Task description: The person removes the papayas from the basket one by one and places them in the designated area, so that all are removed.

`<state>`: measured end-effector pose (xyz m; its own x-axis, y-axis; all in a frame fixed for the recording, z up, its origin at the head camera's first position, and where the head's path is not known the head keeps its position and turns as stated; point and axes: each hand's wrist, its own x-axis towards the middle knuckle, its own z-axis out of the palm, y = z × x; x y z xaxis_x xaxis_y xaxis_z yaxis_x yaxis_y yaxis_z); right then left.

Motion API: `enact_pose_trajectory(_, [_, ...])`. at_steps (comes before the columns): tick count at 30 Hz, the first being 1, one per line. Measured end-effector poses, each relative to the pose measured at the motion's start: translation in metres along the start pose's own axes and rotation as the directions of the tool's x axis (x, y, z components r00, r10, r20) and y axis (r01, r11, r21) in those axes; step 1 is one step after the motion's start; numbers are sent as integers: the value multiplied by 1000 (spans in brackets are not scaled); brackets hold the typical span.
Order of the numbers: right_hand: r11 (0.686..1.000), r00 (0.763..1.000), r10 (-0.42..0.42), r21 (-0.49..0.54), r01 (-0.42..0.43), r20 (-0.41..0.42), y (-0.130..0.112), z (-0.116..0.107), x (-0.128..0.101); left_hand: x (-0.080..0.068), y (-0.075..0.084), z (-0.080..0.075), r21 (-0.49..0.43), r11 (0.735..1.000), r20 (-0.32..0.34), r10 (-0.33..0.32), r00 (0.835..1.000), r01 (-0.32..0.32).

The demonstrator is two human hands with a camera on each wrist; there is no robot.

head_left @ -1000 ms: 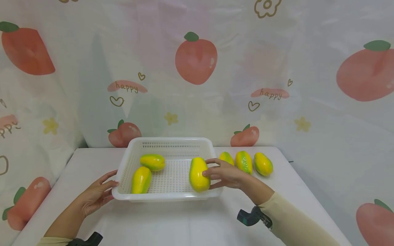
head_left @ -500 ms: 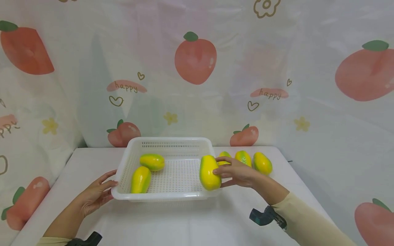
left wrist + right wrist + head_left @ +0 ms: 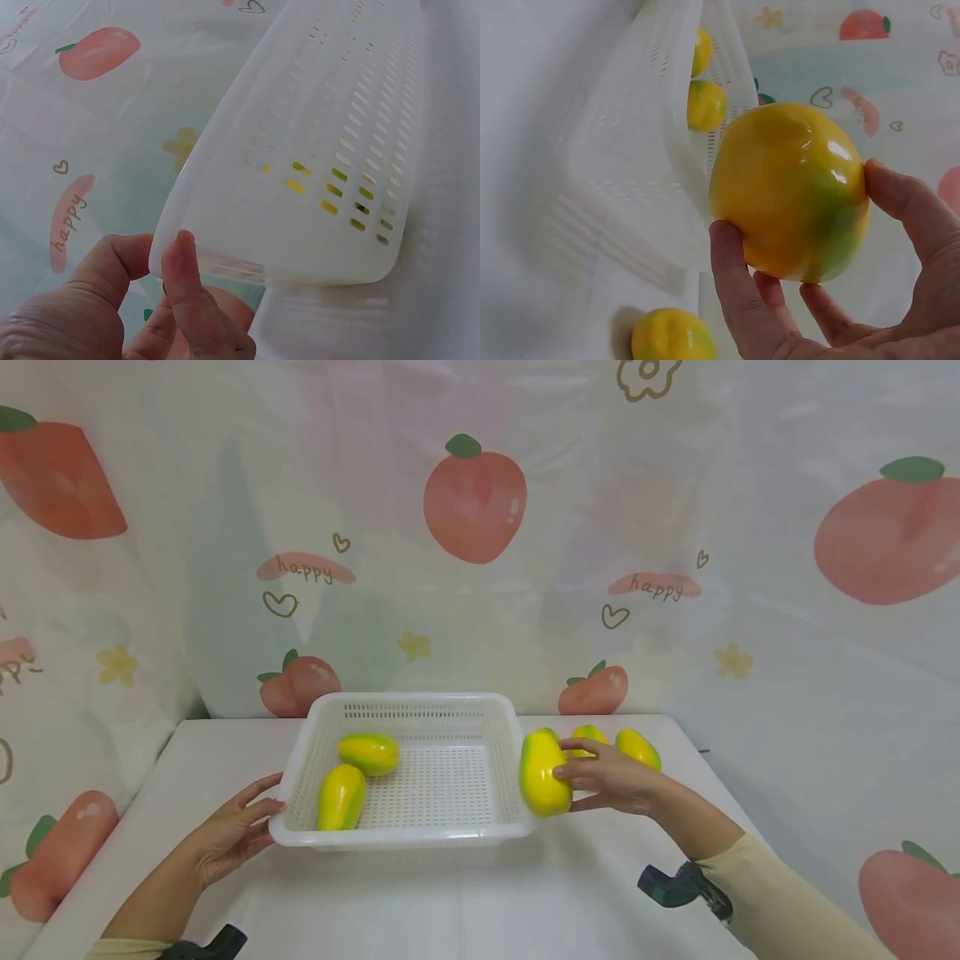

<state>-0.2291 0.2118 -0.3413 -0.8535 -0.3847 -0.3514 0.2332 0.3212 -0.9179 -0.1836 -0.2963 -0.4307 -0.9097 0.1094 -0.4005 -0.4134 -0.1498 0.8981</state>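
Gripping one fruit [image 3: 546, 774] in the right hand [image 3: 611, 779], fingertips spread round the sides, at the basket's [image 3: 405, 837] right rim; impossible to tell whether touching that rim. Pinching the basket by the rim at its left end with the left hand [image 3: 232, 835].

Judging by the gloss, probably stiff, smooth and rather slippery; perhaps light, though hard to weigh by eye. Unlikely to bruise. Best held round the wide body from opposite sides, not by the narrower end, for fear of slipping or rolling. As for the basket, probably thin and light, so liable to slide if bumped; best steadied by its rim.

Inside the basket, toward its left end: a rear fruit [image 3: 368, 754] and a front fruit [image 3: 342, 797], close together. On the table [image 3: 465, 910], right of the basket: a near fruit [image 3: 551, 732], mostly hidden behind the held one, a middle fruit [image 3: 588, 736], partly behind the right hand, and a far fruit [image 3: 637, 746]. In the way: the basket's right wall, plus those loose fruits, easy to nudge. Behind the basket, a printed backdrop [image 3: 477, 610].
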Motion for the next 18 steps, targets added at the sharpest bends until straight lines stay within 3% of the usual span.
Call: enact_pose_trajectory(18, [998, 995, 60, 32, -58, -78, 29, -15, -5, 1, -1, -2, -31, 1000, 32, 4, 999, -3])
